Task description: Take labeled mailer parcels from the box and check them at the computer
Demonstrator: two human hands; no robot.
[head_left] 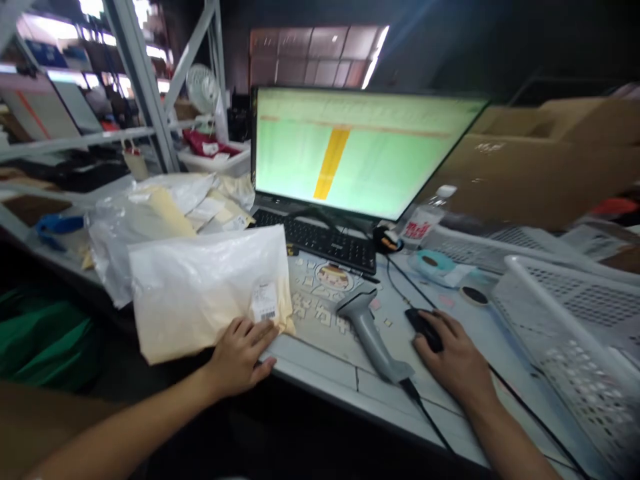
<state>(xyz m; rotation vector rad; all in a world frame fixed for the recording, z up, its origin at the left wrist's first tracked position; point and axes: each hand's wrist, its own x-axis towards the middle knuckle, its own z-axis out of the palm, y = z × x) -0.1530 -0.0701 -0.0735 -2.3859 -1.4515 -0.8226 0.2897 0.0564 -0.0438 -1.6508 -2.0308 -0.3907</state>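
My left hand (pixel 241 355) lies flat with fingers stretched over the lower right corner of a white plastic mailer bag (pixel 200 287), just under its barcode label (pixel 265 302). The bag rests at the desk's front edge, with something cream-coloured showing through the film. On the right, my right hand (pixel 457 363) is wrapped over a black computer mouse (pixel 424 329), which it partly covers. Between the hands lies a grey barcode scanner (pixel 373 337), its cable running toward the front edge. Behind it are a black keyboard (pixel 325 241) and a lit monitor (pixel 290 147).
More plastic-wrapped packages (pixel 150 213) are heaped at left. A white perforated basket (pixel 565 320) stands at right, near a tape roll (pixel 434 261) and a plastic bottle (pixel 425 219). Cardboard boxes (pixel 540 167) are behind; a metal rack post (pixel 143 87) rises at left.
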